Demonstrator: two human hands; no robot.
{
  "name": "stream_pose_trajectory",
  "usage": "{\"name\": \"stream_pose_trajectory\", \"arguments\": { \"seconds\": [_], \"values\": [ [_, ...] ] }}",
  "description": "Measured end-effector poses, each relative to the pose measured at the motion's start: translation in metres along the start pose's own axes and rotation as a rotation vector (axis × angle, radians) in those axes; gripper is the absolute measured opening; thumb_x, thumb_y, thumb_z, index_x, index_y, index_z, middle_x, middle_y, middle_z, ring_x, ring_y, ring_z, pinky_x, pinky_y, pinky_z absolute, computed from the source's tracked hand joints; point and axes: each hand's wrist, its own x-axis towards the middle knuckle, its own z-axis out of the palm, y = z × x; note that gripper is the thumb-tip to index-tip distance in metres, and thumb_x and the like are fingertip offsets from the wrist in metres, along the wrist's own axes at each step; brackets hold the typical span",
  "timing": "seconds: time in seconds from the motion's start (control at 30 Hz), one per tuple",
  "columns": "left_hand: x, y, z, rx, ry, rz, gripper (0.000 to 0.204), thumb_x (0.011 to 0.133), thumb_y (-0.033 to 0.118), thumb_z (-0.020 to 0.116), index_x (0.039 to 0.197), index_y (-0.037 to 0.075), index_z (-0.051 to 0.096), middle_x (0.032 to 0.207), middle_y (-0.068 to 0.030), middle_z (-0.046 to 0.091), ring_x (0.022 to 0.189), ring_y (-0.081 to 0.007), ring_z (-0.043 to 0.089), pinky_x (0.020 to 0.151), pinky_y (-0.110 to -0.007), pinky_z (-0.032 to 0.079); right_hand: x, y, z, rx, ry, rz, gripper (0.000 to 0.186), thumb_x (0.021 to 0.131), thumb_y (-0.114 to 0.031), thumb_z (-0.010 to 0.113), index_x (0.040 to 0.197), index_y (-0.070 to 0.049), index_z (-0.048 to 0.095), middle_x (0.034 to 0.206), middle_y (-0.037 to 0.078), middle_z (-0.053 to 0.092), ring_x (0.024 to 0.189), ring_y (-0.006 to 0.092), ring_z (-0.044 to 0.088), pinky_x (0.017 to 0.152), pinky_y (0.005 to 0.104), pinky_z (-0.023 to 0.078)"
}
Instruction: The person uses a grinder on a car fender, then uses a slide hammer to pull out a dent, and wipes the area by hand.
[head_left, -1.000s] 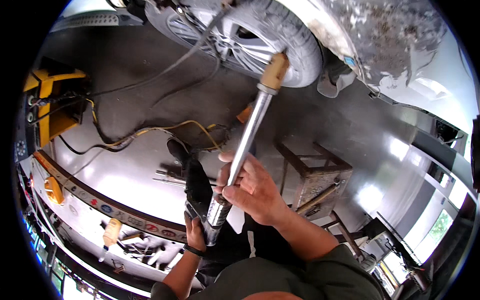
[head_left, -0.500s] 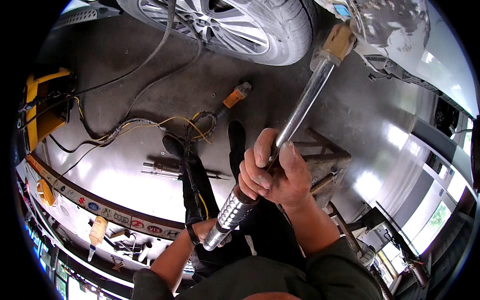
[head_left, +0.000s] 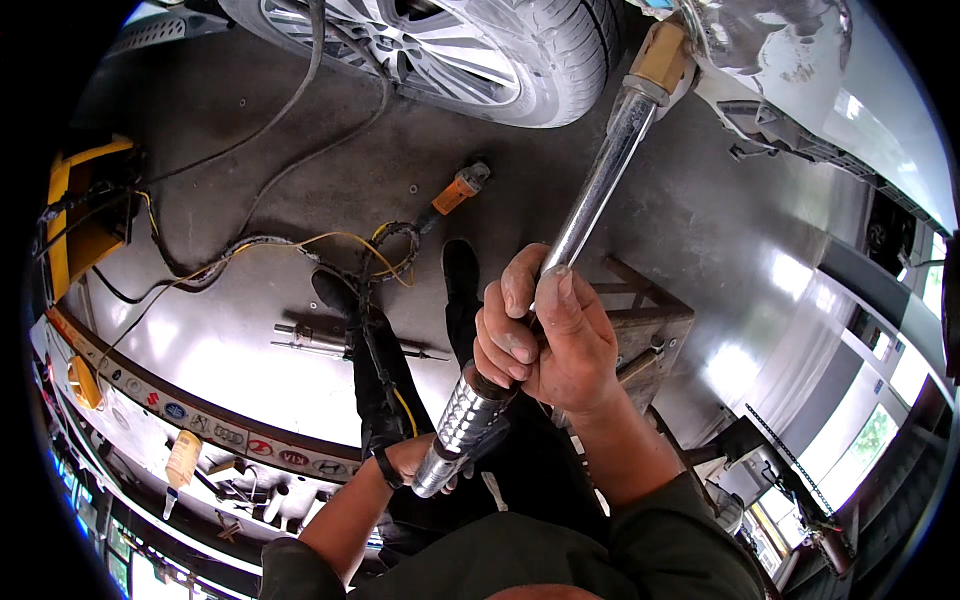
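Observation:
A long chrome slide hammer [head_left: 594, 195] slants from my lap toward the white car panel [head_left: 785, 60] at the upper right. The brass-coloured block [head_left: 662, 58] at its far end meets the panel's bare, filler-smeared edge. Wrapped round the rod, just beyond the dimpled metal sleeve [head_left: 470, 415], is my right hand [head_left: 560, 345], closed with the thumb on top. My left hand [head_left: 412, 458] is by the near end of the tool, curled around it from beneath. The sleeve end partly hides its fingers. A dark wristband is on that wrist.
A car wheel [head_left: 430, 50] stands at the top. Cables [head_left: 375, 250] and an orange-and-grey tool [head_left: 462, 187] lie on the floor by my feet. A metal rod tool [head_left: 320, 340] lies nearby. A wooden stool [head_left: 650, 330] is at right, a yellow machine [head_left: 80, 220] at left.
The view has shifted slightly, with the floor items sitting a little further left. Both hands keep their places on the slide hammer, and its far end shows slightly higher in view.

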Motion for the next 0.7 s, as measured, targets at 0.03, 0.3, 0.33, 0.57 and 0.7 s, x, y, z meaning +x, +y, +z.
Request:
{"name": "stream_pose_trajectory", "arguments": {
  "seconds": [0.03,0.3,0.33,0.57,0.7],
  "values": [
    [0.001,0.001,0.001,-0.001,0.000,0.000,0.037,0.094,0.027,0.070,0.121,0.004,0.060,0.097,-0.0117,0.071,0.070,-0.0175,0.073,0.059,-0.028,0.062,0.000,-0.001,-0.001,-0.010,-0.004,-0.004,0.037,0.108,-0.046,0.042,0.100,-0.010,0.046,0.070,0.000,0.046,0.057,0.0068,0.043,0.056,0.0251,0.042],
    [0.011,0.000,0.003,-0.148,0.082,-0.050,0.037,0.094,0.029,0.070,0.118,0.002,0.061,0.097,-0.0115,0.071,0.071,-0.0157,0.073,0.061,-0.028,0.062,-0.002,-0.001,-0.006,-0.064,0.022,-0.012,0.037,0.109,-0.043,0.037,0.098,-0.009,0.046,0.066,0.001,0.044,0.052,0.0084,0.041,0.051,0.0263,0.042],
    [0.012,-0.002,0.001,-0.148,0.084,-0.050,0.037,0.094,0.029,0.070,0.118,0.002,0.061,0.097,-0.0115,0.071,0.071,-0.0157,0.073,0.061,-0.028,0.062,-0.001,-0.001,-0.007,-0.062,0.001,-0.017,0.037,0.110,-0.043,0.037,0.097,-0.009,0.045,0.066,0.001,0.044,0.052,0.0084,0.041,0.051,0.0263,0.041],
    [0.016,-0.013,-0.012,0.013,0.048,0.011,0.037,0.090,0.028,0.075,0.115,0.003,0.063,0.098,-0.0082,0.071,0.072,-0.0128,0.071,0.060,-0.026,0.060,-0.002,-0.002,-0.006,-0.073,0.011,-0.001,0.038,0.109,-0.044,0.036,0.096,-0.009,0.045,0.066,0.001,0.044,0.052,0.0083,0.041,0.050,0.0263,0.041],
    [0.017,-0.015,-0.014,0.060,0.066,0.036,0.036,0.090,0.029,0.075,0.113,0.004,0.064,0.098,-0.0076,0.071,0.071,-0.0128,0.071,0.061,-0.026,0.060,-0.002,-0.003,-0.006,-0.071,0.007,-0.002,0.039,0.109,-0.044,0.036,0.096,-0.009,0.045,0.066,0.001,0.044,0.052,0.0082,0.041,0.050,0.0262,0.040]
  ]
}}
